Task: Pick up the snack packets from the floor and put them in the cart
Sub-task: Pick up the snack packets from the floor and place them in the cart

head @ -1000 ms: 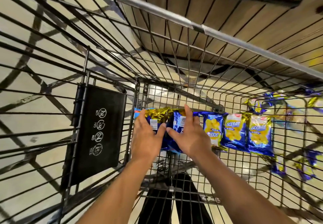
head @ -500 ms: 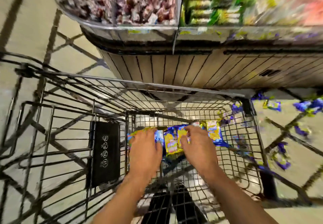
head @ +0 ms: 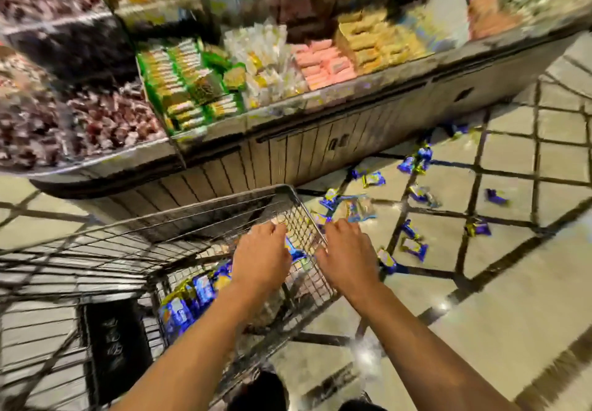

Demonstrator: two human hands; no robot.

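Both the left hand (head: 261,258) and right hand (head: 347,255) hang empty, fingers loose; the blue snack packets (head: 413,247) just beyond the right look light, crinkly, best pinched by an edge.

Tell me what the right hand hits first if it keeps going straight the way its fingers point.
Probably the clear-and-blue snack packet on the floor just beyond the right hand, beside the cart corner. Depth is blurred, so the hand may pass above it.

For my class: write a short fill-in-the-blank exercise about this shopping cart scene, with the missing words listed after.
1. The blue and yellow snack packets already collected lie inside the wire ____.
2. More packets lie scattered on the tiled ____.
3. The left hand is above the cart; the right hand is ____ its rim.
Missing words: cart; floor; outside
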